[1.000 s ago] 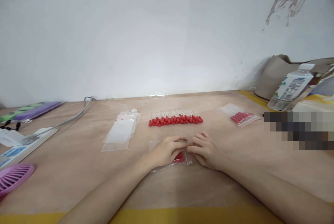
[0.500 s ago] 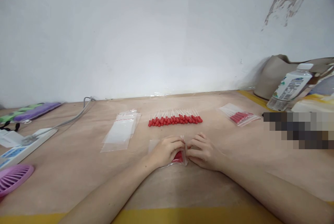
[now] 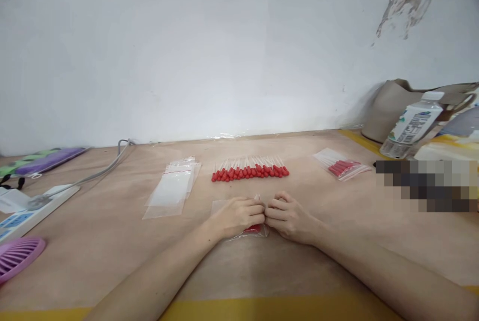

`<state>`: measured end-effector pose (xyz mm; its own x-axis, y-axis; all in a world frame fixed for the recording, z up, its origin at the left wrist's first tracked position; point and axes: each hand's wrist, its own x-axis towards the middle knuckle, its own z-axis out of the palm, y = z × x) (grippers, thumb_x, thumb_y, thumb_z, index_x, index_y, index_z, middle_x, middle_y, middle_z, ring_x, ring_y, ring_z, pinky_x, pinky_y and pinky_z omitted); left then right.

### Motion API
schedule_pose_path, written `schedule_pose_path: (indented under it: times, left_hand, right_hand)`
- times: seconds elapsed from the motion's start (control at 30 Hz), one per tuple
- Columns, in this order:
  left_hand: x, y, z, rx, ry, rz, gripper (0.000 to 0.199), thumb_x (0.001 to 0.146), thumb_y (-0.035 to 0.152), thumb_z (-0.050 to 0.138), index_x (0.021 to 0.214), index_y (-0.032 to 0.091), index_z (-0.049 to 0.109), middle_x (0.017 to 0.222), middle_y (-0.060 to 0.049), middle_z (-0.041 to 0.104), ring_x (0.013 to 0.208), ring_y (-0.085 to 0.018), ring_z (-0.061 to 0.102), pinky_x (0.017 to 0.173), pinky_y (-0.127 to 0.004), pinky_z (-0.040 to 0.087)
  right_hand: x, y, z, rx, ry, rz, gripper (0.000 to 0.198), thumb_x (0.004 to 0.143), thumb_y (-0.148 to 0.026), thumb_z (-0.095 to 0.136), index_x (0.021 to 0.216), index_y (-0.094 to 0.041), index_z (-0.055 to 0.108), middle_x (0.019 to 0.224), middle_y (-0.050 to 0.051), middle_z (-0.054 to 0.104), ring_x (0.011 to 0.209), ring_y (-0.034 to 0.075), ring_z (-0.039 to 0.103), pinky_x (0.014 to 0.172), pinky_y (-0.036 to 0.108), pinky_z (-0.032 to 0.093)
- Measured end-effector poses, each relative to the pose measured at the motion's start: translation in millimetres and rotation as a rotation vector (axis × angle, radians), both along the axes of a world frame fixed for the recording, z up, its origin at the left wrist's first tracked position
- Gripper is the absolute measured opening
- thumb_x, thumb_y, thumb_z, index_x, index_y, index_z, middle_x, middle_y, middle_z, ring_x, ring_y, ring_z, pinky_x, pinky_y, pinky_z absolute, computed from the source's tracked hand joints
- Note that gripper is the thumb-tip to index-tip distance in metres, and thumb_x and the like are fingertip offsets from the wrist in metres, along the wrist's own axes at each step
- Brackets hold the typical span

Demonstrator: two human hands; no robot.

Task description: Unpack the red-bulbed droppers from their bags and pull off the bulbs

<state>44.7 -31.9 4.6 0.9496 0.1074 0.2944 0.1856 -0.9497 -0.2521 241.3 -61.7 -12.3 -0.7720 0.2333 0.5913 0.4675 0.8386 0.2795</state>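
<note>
A small clear zip bag (image 3: 255,234) with red-ended pieces inside lies on the table in front of me. My left hand (image 3: 243,215) rests over it, fingers curled and pinching its right edge, where the opening strip shows. From the other side my right hand (image 3: 288,216) pinches the same edge, its fingertips meeting those of the left. Most of the bag is hidden beneath the left hand. Beyond the hands, several droppers (image 3: 247,173) with red bulbs and thin clear stems lie in a row, bulbs toward me.
To the left lies a stack of flat zip bags (image 3: 170,189). A filled bag (image 3: 342,165) of red-ended droppers lies at the right. Farther right are a plastic bottle (image 3: 415,126) and a grey-brown bag (image 3: 379,111). A power strip (image 3: 45,209) and a pink fan (image 3: 20,258) sit far left.
Both hands have closed together at the bag's edge, the right fingertips now meeting the left. Less of the red contents shows. The view has shifted very slightly.
</note>
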Motion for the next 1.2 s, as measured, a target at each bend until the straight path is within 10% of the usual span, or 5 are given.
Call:
schedule_pose_path:
  times: [0.23,0.43,0.8,1.2]
  left_hand:
    - [-14,1,22.6,-0.016,-0.012,0.022,0.022,0.092,0.016,0.032,0.092,0.015,0.053,0.099,-0.004,0.06,0.111,-0.015,0.048,0.086,-0.026,0.046]
    - [-22,0,47.8,-0.024,0.036,0.154,0.023,0.092,0.015,0.031,0.099,0.017,0.052,0.106,-0.006,0.058,0.099,-0.016,0.056,0.083,-0.03,0.047]
    - [-40,-22,23.3,-0.672,-0.109,0.448,0.056,0.088,0.039,0.04,0.136,0.024,0.017,0.134,-0.009,0.039,0.118,-0.023,0.042,0.095,-0.041,0.038]
    - [-43,-17,2.4,-0.693,-0.206,0.397,0.066,0.085,0.036,0.048,0.138,0.023,0.011,0.135,-0.009,0.038,0.122,-0.023,0.037,0.099,-0.044,0.034]
  right_hand:
    - [3,-4,5,-0.2,-0.044,-0.033,0.02,0.087,-0.015,0.037,0.079,-0.017,0.055,0.082,0.003,0.06,0.089,0.015,0.047,0.073,0.03,0.031]
    - [6,-10,15,-0.66,0.181,-0.17,0.023,0.086,-0.035,0.042,0.086,-0.019,0.059,0.079,0.004,0.058,0.077,0.016,0.048,0.072,0.031,0.035]
    - [-6,-5,9,-0.933,0.399,-0.157,0.018,0.078,-0.023,0.051,0.091,-0.019,0.063,0.07,0.0,0.061,0.066,0.012,0.052,0.064,0.024,0.039]
    - [-11,8,6,-1.213,0.532,-0.147,0.03,0.071,-0.038,0.063,0.089,-0.016,0.055,0.079,0.0,0.058,0.069,0.012,0.05,0.061,0.024,0.04]
